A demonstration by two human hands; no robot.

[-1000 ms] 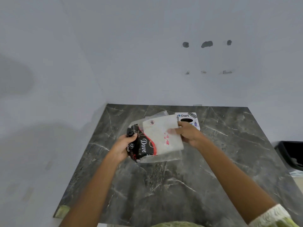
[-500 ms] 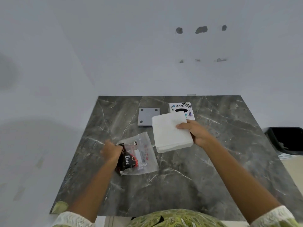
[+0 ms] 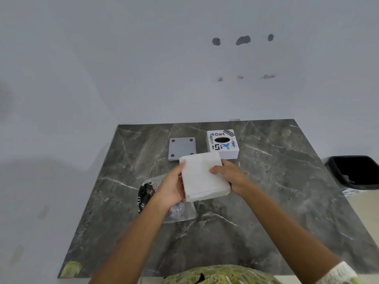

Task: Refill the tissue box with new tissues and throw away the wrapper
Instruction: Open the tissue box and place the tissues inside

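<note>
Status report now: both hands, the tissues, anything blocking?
Left hand and right hand both grip the tissue stack above the table. Empty wrapper lies under left hand. Tissue box and grey plate just behind; path clear.

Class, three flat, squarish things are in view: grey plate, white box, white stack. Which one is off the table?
The tissue stack, held between left hand and right hand; grey plate and tissue box rest on the table.

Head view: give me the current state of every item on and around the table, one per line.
tissue stack: out of its wrapper, held above the table by both hands
wrapper: empty, lying on the table under the left hand
right hand: gripping the stack's right edge
tissue box: resting on the table, no tissue showing in its oval opening
grey plate: lying flat beside the box
bin: open, off the table's right
</note>
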